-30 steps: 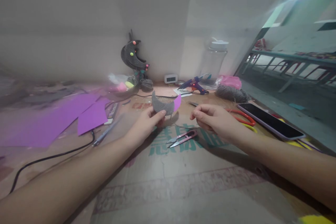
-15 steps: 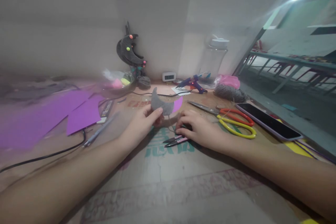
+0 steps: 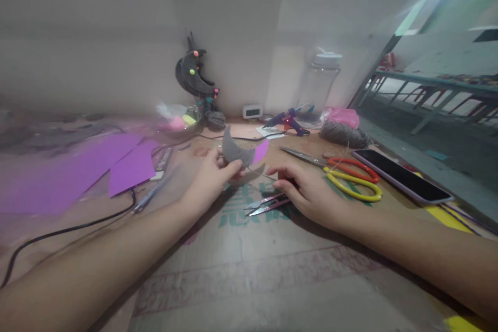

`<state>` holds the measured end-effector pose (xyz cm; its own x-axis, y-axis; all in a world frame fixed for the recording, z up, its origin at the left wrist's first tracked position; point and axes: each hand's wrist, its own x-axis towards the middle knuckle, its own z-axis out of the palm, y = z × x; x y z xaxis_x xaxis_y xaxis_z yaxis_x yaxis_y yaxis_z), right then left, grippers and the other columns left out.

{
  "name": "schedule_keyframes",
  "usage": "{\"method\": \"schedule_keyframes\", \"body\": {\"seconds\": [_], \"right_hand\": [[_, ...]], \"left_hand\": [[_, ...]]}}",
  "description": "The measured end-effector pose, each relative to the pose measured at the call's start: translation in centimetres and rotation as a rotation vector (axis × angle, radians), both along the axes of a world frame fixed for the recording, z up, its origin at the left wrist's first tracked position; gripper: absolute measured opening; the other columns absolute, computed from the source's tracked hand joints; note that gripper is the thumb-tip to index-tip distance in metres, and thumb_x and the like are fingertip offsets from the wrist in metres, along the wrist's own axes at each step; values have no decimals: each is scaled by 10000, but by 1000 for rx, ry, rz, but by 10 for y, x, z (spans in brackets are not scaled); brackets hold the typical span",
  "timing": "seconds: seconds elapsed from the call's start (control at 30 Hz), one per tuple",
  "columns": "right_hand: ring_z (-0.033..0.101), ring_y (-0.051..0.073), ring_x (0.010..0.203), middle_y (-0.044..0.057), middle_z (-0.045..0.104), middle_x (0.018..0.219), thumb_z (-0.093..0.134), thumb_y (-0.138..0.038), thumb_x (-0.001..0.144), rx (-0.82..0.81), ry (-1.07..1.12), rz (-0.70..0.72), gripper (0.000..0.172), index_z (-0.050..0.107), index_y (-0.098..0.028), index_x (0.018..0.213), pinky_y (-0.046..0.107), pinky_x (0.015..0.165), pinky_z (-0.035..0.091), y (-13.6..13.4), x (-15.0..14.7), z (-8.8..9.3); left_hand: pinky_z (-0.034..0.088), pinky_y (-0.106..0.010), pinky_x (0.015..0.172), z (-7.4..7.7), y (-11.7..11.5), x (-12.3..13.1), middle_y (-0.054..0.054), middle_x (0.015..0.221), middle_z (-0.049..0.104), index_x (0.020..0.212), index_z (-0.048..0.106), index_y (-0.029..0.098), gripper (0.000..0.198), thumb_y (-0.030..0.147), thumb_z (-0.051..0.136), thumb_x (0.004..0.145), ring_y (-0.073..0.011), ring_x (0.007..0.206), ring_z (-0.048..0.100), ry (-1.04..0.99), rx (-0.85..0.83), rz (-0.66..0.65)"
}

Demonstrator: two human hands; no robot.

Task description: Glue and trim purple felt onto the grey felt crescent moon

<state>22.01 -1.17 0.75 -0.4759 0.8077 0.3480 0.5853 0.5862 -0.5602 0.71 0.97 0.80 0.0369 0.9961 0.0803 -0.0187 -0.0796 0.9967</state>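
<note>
A small crescent (image 3: 238, 151) is pinched between the thumb and fingers of my left hand (image 3: 212, 174). Grey yarn wraps most of it, and its right tip is bare purple paper. From its lower edge a loose strand of grey yarn (image 3: 260, 171) runs to my right hand (image 3: 307, 189), whose thumb and curled fingers close around it; the exact grip is partly hidden. Pink-handled thread snips (image 3: 266, 204) lie under my right hand, blades pointing left, their rear end covered by the hand.
To the right are scissors (image 3: 342, 171) with red and yellow handles, a phone (image 3: 402, 175) and a grey yarn skein (image 3: 344, 135). A glue gun (image 3: 290, 122), clock (image 3: 252, 111) and dark crescent ornament (image 3: 194, 75) stand behind. Purple paper (image 3: 132, 168), a pen (image 3: 150, 194) and a black cable (image 3: 73, 225) lie left.
My right hand has moved slightly right, away from the crescent, and the yarn strand between the hands shows longer. The crescent stays in my left hand. The view has shifted slightly.
</note>
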Motion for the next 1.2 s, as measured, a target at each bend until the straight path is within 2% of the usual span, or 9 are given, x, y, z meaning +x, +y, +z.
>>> {"method": "schedule_keyframes", "body": {"seconds": [0.13,0.17,0.23,0.37,0.6,0.73,0.9,1.0,1.2], "right_hand": [[555,153,657,12,643,780,583,-365,916,94,-136,-21,356,578,-230,1245,254,590,368,3,6,-2],[564,157,680,22,664,807,587,-362,916,119,-177,-26,317,611,-236,1206,255,603,367,4,7,-2],[577,157,695,28,693,819,566,-339,932,146,-251,-32,188,687,-235,1033,256,620,363,5,9,-1],[571,146,654,31,699,777,501,-329,970,148,-330,-14,263,695,-207,841,255,611,348,4,8,3],[607,148,670,28,724,827,526,-428,958,126,-249,-11,268,694,-230,1026,251,617,361,-2,5,6],[611,164,665,29,719,809,624,-524,878,204,-285,-24,404,665,-255,1176,263,613,368,-1,12,8],[600,247,841,81,697,861,615,-510,882,270,-347,-8,343,705,-232,1062,344,740,410,4,17,7],[583,270,921,95,698,930,601,-462,901,208,-327,-5,276,724,-222,960,393,811,419,5,13,6],[630,235,991,56,722,1083,664,-369,868,-43,-101,62,249,704,-252,1085,367,856,450,5,-1,6]], "left_hand": [[476,-250,595,-4,-1,1,45,746,653,1408,322,219,746,184,654,740,-129,580,600,45,22,-49],[474,-247,608,-7,-1,0,40,759,655,1419,328,230,736,192,643,755,-132,612,608,71,52,-78],[463,-247,626,-12,0,-2,12,775,650,1260,535,199,494,237,630,777,-142,664,608,181,112,-102],[445,-258,647,-18,0,-5,-24,820,659,1014,660,182,241,309,609,816,-162,727,595,372,150,-126],[458,-278,750,-19,-2,-7,-34,944,666,1039,625,196,215,230,578,832,-171,831,603,412,196,-214],[466,-292,764,-17,-3,-6,-43,945,677,1003,640,191,188,288,593,849,-183,847,613,429,198,-208],[463,-294,788,-12,-5,-3,-49,954,683,977,634,179,171,283,607,843,-178,856,621,408,184,-189],[461,-284,787,-10,-6,-2,-48,963,684,982,633,178,173,274,610,840,-173,866,624,388,182,-149],[480,-290,802,-8,-9,-1,-50,980,684,988,626,174,180,273,627,837,-170,876,631,350,226,-121]]}}
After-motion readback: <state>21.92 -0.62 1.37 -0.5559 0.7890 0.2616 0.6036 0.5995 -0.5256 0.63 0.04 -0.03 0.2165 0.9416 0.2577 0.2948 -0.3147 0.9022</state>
